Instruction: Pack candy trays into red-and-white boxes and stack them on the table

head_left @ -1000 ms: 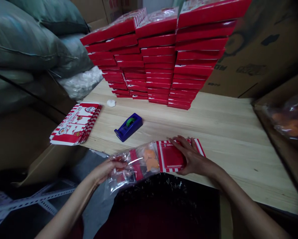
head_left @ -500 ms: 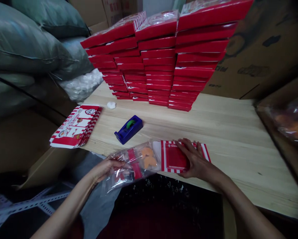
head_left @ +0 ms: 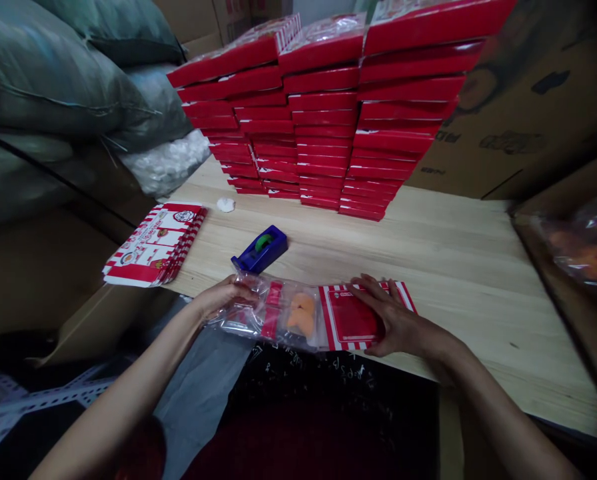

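Observation:
Near the table's front edge, my left hand (head_left: 228,297) is closed on the left end of a clear plastic bag (head_left: 283,313). Orange pieces and red strips show through the film. The bag's right end meets the open left side of a flat red-and-white carton (head_left: 351,320); how far it reaches inside is hidden. My right hand (head_left: 393,317) grips that carton, fingers over its far edge and thumb at the near side. Just beyond the bag stands a blue tape dispenser (head_left: 261,252) with a green roll.
A tall stack of red boxes (head_left: 323,140) stands at the back. Flat printed cartons (head_left: 156,247) lie piled at the left, near a small white scrap (head_left: 225,205). Large filled sacks (head_left: 53,87) are at the far left, and a cardboard box (head_left: 573,247) holds bagged orange pieces at right.
My left hand has moved up and slightly right, bringing the bag more level and in line with the carton. My right hand keeps its grip on the carton.

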Demonstrator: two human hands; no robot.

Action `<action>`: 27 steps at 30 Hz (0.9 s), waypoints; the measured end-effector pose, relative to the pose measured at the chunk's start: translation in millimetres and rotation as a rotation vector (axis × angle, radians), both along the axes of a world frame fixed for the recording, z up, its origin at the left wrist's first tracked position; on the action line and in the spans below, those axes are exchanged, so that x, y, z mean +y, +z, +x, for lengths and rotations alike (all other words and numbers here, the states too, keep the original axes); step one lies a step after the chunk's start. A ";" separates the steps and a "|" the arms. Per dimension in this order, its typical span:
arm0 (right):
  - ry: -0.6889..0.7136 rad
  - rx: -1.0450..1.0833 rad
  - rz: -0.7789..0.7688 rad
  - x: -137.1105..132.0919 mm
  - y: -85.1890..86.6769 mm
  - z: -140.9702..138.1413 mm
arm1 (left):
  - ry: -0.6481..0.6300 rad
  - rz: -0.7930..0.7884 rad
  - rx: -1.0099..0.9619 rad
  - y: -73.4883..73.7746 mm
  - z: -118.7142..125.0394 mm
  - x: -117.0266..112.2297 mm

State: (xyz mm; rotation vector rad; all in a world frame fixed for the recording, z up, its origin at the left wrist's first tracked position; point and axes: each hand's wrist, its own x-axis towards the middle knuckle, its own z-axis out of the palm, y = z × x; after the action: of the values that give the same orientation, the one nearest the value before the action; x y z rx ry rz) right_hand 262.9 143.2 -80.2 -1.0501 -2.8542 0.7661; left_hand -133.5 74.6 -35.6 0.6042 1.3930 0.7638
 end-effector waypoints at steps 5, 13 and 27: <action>-0.002 -0.007 -0.001 -1.0 3.0 0.2 | 0.143 0.075 0.056 -3.9 14.2 -10.8; 0.002 0.021 0.017 -24.3 9.8 0.5 | 0.297 0.140 0.098 -20.5 17.1 -23.5; -0.101 0.077 0.034 -36.8 11.8 5.8 | 0.159 0.074 0.141 3.5 11.5 -47.0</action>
State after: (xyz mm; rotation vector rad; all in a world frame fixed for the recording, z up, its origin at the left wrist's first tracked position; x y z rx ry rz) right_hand 268.7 106.4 -68.4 -1.1244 -2.7171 0.7321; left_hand -122.0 27.6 -32.2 0.6190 1.5617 0.9172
